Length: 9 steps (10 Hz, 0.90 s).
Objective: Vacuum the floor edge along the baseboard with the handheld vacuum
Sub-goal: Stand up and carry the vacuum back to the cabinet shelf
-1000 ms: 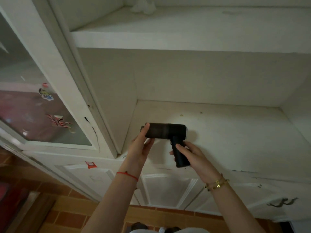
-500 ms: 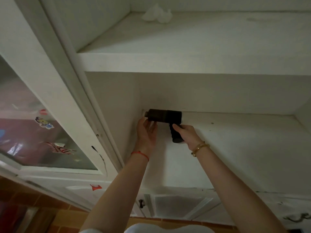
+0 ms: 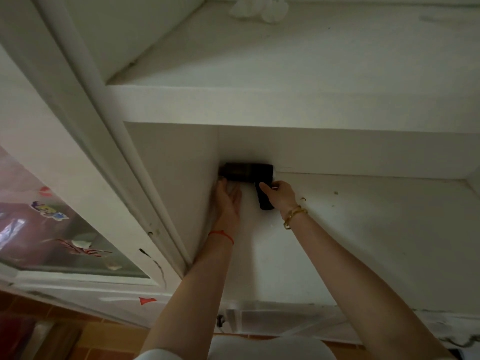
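Observation:
A black handheld vacuum (image 3: 246, 172) lies sideways deep in the white cabinet niche, its nozzle end pressed into the back left corner where the shelf surface (image 3: 363, 242) meets the back wall. My right hand (image 3: 279, 194) grips the vacuum's handle, which points toward me. My left hand (image 3: 228, 201) rests flat against the niche's left side, its fingertips touching the vacuum's barrel near the nozzle. The nozzle opening itself is hidden in the corner.
An upper shelf (image 3: 285, 107) overhangs the niche, with white crumpled items (image 3: 259, 7) on it. A glass cabinet door (image 3: 52, 224) with stickers stands at left. Small crumbs (image 3: 302, 198) lie on the shelf surface. Brown tiled floor (image 3: 91, 336) shows below.
Both hands have pushed the vacuum farther back into the niche, from mid-shelf to the back left corner. The view has leaned in closer.

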### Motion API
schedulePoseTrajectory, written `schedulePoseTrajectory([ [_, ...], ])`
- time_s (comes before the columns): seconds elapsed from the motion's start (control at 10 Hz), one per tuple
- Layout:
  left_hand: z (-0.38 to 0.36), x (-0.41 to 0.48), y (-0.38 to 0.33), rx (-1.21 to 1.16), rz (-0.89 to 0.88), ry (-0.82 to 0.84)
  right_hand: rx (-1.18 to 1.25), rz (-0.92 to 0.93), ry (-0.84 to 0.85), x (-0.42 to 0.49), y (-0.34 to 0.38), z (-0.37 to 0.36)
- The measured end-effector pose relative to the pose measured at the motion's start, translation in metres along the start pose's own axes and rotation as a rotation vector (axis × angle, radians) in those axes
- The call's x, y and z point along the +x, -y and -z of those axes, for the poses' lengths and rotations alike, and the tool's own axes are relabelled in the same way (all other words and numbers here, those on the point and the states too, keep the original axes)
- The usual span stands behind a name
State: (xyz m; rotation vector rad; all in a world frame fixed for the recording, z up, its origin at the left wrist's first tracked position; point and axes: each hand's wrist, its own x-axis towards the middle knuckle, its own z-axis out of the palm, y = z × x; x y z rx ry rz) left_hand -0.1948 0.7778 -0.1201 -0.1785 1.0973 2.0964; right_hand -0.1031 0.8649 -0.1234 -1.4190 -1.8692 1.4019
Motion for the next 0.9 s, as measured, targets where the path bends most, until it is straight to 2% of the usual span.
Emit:
schedulePoseTrajectory([
  [0.2,0.001,0.004,0.002,0.057,-0.007,-0.006,-0.194,0.089,-0.064,0.005,0.001,-0.001],
  [0.4,0.003,0.0,0.005,0.158,-0.009,0.013,-0.255,0.106,-0.082,0.006,0.001,-0.004],
  [0.5,0.004,-0.005,0.004,0.269,-0.002,0.014,-0.298,0.089,-0.04,-0.002,0.004,0.001],
  [0.6,0.01,-0.017,0.004,0.574,-0.06,0.035,-0.3,0.093,0.009,-0.015,0.0,0.01],
  [0.7,0.02,-0.04,0.004,0.888,-0.197,0.087,-0.231,0.157,-0.015,-0.041,-0.006,0.023],
  [0.9,0.036,-0.083,-0.002,1.203,-0.351,0.279,-0.278,0.356,-0.091,-0.095,-0.025,0.042],
])
